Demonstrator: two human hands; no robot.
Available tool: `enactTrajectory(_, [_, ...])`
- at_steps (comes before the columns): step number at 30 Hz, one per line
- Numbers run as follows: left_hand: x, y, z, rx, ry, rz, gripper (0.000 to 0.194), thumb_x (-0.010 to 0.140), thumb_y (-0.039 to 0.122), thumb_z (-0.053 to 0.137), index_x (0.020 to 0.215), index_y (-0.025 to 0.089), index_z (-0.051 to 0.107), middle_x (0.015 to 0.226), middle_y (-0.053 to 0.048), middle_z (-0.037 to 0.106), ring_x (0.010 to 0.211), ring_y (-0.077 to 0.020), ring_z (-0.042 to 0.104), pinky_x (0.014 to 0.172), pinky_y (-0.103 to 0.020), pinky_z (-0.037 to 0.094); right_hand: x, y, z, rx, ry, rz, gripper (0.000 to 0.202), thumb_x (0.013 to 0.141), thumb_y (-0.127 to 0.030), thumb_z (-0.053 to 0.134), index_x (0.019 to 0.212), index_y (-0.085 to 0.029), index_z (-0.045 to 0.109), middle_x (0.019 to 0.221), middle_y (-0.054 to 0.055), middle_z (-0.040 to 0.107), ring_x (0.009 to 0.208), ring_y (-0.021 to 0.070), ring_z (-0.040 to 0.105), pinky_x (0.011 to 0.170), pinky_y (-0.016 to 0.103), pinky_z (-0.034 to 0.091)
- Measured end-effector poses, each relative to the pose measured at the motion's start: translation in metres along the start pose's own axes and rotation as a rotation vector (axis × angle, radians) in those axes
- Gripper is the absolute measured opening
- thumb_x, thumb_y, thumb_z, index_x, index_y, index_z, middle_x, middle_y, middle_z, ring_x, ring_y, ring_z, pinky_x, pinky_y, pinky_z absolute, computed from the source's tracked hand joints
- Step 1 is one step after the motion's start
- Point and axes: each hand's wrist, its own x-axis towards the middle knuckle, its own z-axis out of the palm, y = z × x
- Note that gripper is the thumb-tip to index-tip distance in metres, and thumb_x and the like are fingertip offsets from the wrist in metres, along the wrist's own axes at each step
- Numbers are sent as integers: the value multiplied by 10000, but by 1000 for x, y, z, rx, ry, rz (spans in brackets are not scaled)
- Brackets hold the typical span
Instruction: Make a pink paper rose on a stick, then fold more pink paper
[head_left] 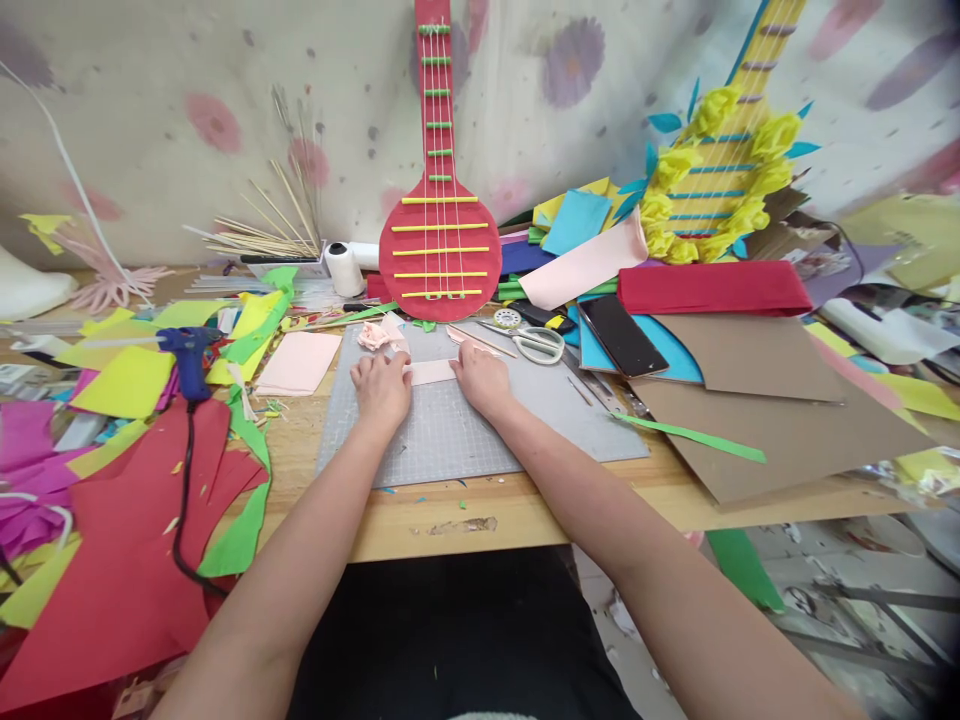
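A pale pink paper strip stretches between my hands over the grey cutting mat. My left hand has its fingers closed on the left end, and my right hand grips the right end. Fingers hide both ends of the strip. Just beyond my left hand sits a pink paper flower with a loose pink piece beside it. To the right of my right hand lie scissors with pale handles.
A red paper instrument stands behind the mat. At left are a blue glue gun with its cord and red sheets. Pink squares lie nearer. At right are a phone, brown cardboard and a yellow-flowered instrument.
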Motion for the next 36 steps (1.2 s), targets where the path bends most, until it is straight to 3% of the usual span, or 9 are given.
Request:
enactTrajectory(8, [1,-1,7,-26,-29,135,328,829,214,410,991,312,678,1036,-95,550,1029,-281,411,934,-472,256,1,2,0,19,-2,-25,274,899,-370,363,1029,-173,501,982,106,633,925,219,584,727,306,421])
enactTrajectory(17, [-1,0,8,-40,-9,138,306,804,221,448,981,294,687,1055,-95,546,1058,-279,413,953,-463,264,-6,-2,0,50,48,-58,555,820,-620,350,1067,-141,481,1028,147,607,985,256,549,790,343,405])
enactTrajectory(19, [-1,2,7,-57,9,139,280,796,258,470,964,280,692,1103,-98,528,1094,-283,402,965,-461,265,-6,-2,1,59,60,-54,499,835,-577,359,1061,-146,472,1036,140,605,979,251,552,788,339,404])
enactTrajectory(22, [-1,3,7,-92,27,156,267,791,341,492,935,253,698,1147,-103,513,1137,-293,377,992,-467,247,-4,1,2,97,56,-28,303,875,-374,362,1080,-165,438,1020,107,618,935,219,573,752,307,403])
enactTrajectory(25, [-3,4,7,-98,30,177,277,794,361,493,943,238,692,1160,-105,517,1158,-291,367,1015,-467,223,-3,4,3,135,45,6,243,862,-240,352,1089,-179,414,986,81,633,881,202,592,708,288,397])
enactTrajectory(36, [-9,10,0,-41,32,135,310,801,367,483,967,197,682,1130,-142,544,1158,-306,387,1019,-487,223,-1,5,6,39,19,-44,231,882,-217,319,1061,-169,457,995,114,623,897,212,582,711,294,404])
